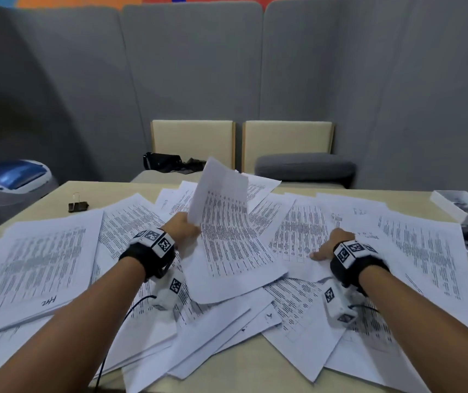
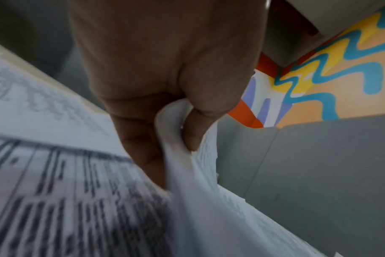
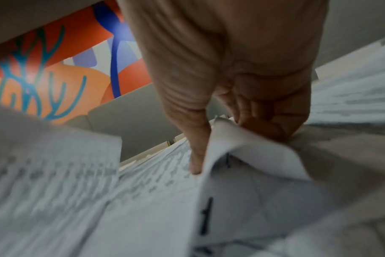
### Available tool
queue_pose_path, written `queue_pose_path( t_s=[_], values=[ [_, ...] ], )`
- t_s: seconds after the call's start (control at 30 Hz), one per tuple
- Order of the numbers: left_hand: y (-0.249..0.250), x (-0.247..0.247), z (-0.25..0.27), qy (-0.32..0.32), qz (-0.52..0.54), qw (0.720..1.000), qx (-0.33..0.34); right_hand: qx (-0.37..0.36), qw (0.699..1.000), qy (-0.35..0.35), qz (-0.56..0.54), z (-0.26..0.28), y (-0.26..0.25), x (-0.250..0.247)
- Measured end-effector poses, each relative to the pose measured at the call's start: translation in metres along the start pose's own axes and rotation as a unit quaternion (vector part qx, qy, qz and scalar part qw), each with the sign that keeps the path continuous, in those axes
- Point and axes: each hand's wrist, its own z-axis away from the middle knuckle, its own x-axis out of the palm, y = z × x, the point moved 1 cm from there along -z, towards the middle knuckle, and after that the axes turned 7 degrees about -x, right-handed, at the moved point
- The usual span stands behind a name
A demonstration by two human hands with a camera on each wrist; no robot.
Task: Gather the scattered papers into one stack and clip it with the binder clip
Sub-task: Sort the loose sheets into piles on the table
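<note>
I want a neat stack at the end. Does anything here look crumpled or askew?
Yes. The sheet the left hand pinches is bent and curled at the grip. The papers under the right hand lie fanned at mixed angles.

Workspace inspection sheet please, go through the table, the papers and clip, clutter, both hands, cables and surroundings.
Surface: beige table, mostly under papers.
Job's things: scattered papers unstacked; binder clip far left, untouched.
Clutter: white box at right edge.
Hands: left hand pinches a raised sheet; right hand lifts a sheet corner.
Cables: black cable from left wrist.
Surroundings: grey partitions, bin, cushioned bench.
</note>
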Motion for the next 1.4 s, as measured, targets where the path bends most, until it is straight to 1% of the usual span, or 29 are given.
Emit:
queue_pose_path(
  t_s=[0.07, 0.13, 0.17, 0.23, 0.3, 0.37, 0.4, 0.47, 0.53, 0.6, 0.63, 0.7, 0.77, 0.8, 0.83, 0.87, 0.93, 1.0, 1.07, 1.13, 1.2, 1.27, 1.3, 1.33, 1.37, 1.4],
  values=[
    [-0.011, 0.009, 0.000, -0.041, -0.025, 0.998, -0.031, 0.001, 0.999, -0.022, -0.047, 0.004, 0.002, -0.005],
    [-0.020, 0.016, 0.003, -0.066, -0.039, 0.996, -0.038, -0.005, 0.990, -0.037, -0.138, 0.006, 0.002, -0.010],
    [-0.022, 0.019, 0.004, -0.061, -0.047, 0.996, -0.037, -0.022, 0.983, -0.022, -0.181, 0.008, 0.001, -0.015],
    [-0.026, 0.021, 0.005, -0.040, -0.047, 0.997, -0.045, -0.080, 0.965, 0.038, -0.246, 0.014, -0.004, -0.031],
    [-0.027, 0.021, 0.003, -0.046, -0.008, 0.997, -0.061, -0.162, 0.940, 0.095, -0.285, 0.032, -0.016, -0.056],
    [-0.026, 0.020, 0.002, -0.036, -0.002, 0.996, -0.083, -0.247, 0.901, 0.131, -0.332, 0.056, -0.031, -0.083],
    [-0.026, 0.020, 0.001, -0.028, -0.007, 0.995, -0.091, -0.278, 0.878, 0.143, -0.362, 0.068, -0.037, -0.095],
    [-0.023, 0.019, 0.001, -0.024, -0.001, 0.994, -0.104, -0.304, 0.843, 0.152, -0.416, 0.083, -0.045, -0.108],
    [-0.021, 0.016, 0.004, -0.041, 0.032, 0.994, -0.101, -0.296, 0.829, 0.149, -0.450, 0.088, -0.048, -0.107],
    [-0.022, 0.012, 0.007, -0.067, 0.076, 0.991, -0.086, -0.268, 0.838, 0.147, -0.451, 0.085, -0.046, -0.092],
    [-0.022, 0.010, 0.008, -0.076, 0.100, 0.989, -0.077, -0.251, 0.850, 0.138, -0.442, 0.084, -0.044, -0.080],
    [-0.022, 0.009, 0.011, -0.086, 0.176, 0.979, -0.059, -0.216, 0.872, 0.094, -0.429, 0.079, -0.040, -0.049],
    [-0.020, 0.010, 0.016, -0.118, 0.288, 0.949, -0.049, -0.178, 0.887, 0.043, -0.424, 0.076, -0.036, -0.014],
    [-0.019, 0.012, 0.017, -0.148, 0.327, 0.932, -0.052, -0.167, 0.892, 0.019, -0.419, 0.075, -0.035, 0.002],
    [-0.019, 0.014, 0.016, -0.181, 0.343, 0.920, -0.053, -0.161, 0.898, -0.001, -0.409, 0.075, -0.036, 0.017],
    [-0.017, 0.017, 0.017, -0.204, 0.333, 0.919, -0.055, -0.156, 0.904, -0.020, -0.397, 0.073, -0.038, 0.030],
    [-0.017, 0.025, 0.018, -0.217, 0.270, 0.935, -0.075, -0.152, 0.916, -0.064, -0.366, 0.071, -0.043, 0.050],
    [-0.020, 0.035, 0.014, -0.194, 0.215, 0.954, -0.082, -0.160, 0.924, -0.111, -0.329, 0.071, -0.047, 0.063],
    [-0.017, 0.039, 0.017, -0.153, 0.189, 0.967, -0.074, -0.169, 0.926, -0.143, -0.306, 0.072, -0.046, 0.067],
    [-0.017, 0.042, 0.014, -0.147, 0.184, 0.969, -0.070, -0.177, 0.932, -0.140, -0.283, 0.071, -0.037, 0.061],
    [-0.016, 0.040, 0.013, -0.151, 0.177, 0.970, -0.066, -0.166, 0.932, -0.107, -0.303, 0.063, -0.020, 0.048],
    [-0.016, 0.038, 0.009, -0.161, 0.173, 0.969, -0.064, -0.113, 0.946, -0.026, -0.301, 0.050, 0.002, 0.026],
    [-0.017, 0.036, 0.007, -0.164, 0.170, 0.969, -0.068, -0.086, 0.958, 0.018, -0.273, 0.041, 0.014, 0.015],
    [-0.018, 0.034, 0.003, -0.163, 0.163, 0.970, -0.074, -0.054, 0.969, 0.046, -0.236, 0.031, 0.026, 0.006],
    [-0.018, 0.035, 0.001, -0.162, 0.152, 0.972, -0.079, -0.023, 0.980, 0.053, -0.193, 0.023, 0.036, -0.001],
    [-0.018, 0.037, -0.001, -0.164, 0.142, 0.973, -0.084, 0.003, 0.987, 0.046, -0.153, 0.014, 0.044, -0.004]
  ],
)
